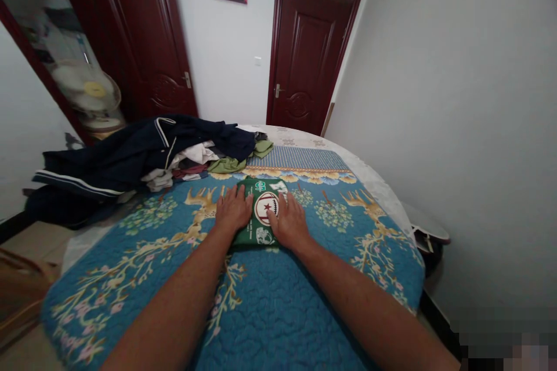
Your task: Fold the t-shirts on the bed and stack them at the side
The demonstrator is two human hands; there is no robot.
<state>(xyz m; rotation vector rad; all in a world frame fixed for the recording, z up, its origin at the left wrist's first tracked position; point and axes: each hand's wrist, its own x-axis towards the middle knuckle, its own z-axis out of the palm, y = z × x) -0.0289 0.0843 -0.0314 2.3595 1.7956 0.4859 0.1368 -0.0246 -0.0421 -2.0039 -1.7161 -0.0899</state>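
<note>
Indoors, a large rounded counter (379,184) fills the lower view, spread with a blue quilted cloth (278,313) that seems to give a soft, even surface. A loose heap of clothes (130,151), mostly navy, lies at its far left, partly over the edge; that spot probably keeps it out of the arms' way. A folded green garment (256,237) lies flat near the middle, straight ahead of the person, within easy reach of both arms. The left hand (234,207) rests on its left side, the right hand (290,223) on its right, likely to keep it flat and square. Each grip is spread palm-down, with no pinch visible, though the undersides are hidden. Between them shows a football print (263,208).
</note>
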